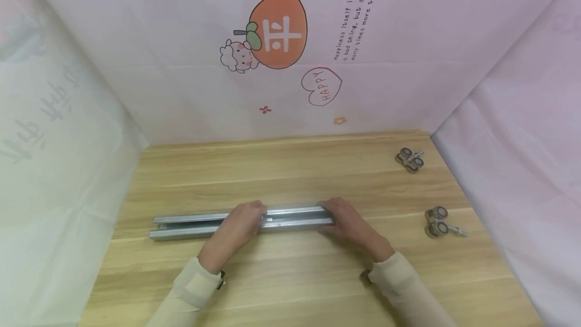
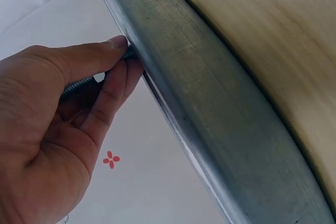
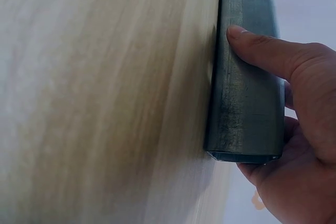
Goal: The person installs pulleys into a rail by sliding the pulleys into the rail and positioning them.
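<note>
A person's left hand (image 1: 240, 223) pinches a dark, threaded metal rod (image 2: 79, 88) between thumb and fingers at the upper edge of a long, silver-grey, slotted metal rail (image 1: 290, 224), while the right hand (image 1: 347, 223) clasps the rail's right end, thumb along the side facing the person. The rail lies on a pale, wood-grained tabletop (image 1: 299, 276), slot upward, its long axis running left to right across the person's front, the right end set very slightly farther away. The key relation appears to be rod to rail: the rod points away from the tabletop, crosswise to that axis, with the left hand right at it and the right hand farther along, holding the end. A long stretch of rail reaches out past the left hand on its far side. To the right, well apart from the rail, sit two grey metal roller assemblies (image 1: 437, 222) with small wheels and bolt-like stems, nearer the right hand. The rod's lower end is hidden at the rail, so whatever it joins inside cannot be told; fingers also interrupt the view of its thread. The right hand's fingers pass partly out of sight behind the rail, and dark objects by both cuffs are hard to make out.
</note>
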The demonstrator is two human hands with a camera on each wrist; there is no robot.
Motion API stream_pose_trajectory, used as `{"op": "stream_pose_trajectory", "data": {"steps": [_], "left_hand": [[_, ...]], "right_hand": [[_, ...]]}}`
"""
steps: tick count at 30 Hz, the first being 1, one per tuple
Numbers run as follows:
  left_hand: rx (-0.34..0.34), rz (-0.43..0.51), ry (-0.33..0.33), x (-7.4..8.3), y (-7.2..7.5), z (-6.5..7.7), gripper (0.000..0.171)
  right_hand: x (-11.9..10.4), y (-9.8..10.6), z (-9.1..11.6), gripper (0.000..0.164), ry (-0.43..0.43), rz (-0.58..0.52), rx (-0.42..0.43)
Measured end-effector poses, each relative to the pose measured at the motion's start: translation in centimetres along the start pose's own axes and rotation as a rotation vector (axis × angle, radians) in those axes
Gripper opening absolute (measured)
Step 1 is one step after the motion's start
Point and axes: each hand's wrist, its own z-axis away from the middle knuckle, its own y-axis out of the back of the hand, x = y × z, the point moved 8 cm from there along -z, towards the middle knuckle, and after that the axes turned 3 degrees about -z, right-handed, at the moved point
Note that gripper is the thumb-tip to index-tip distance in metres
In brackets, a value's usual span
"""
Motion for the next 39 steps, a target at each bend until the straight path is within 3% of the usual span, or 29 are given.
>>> {"op": "stream_pose_trajectory", "data": {"steps": [9, 39], "left_hand": [[-0.01, -0.016, 0.033, -0.9, -0.1, 0.6, 0.014], [-0.004, -0.039, 0.11, -4.4, 1.6, 3.3, 0.012]], "right_hand": [[-0.4, 0.2, 0.0, 0.06, 0.023, 0.0, 0.015], [-0.3, 0.2, 0.0, 0.059, 0.024, -0.018, 0.026]]}}
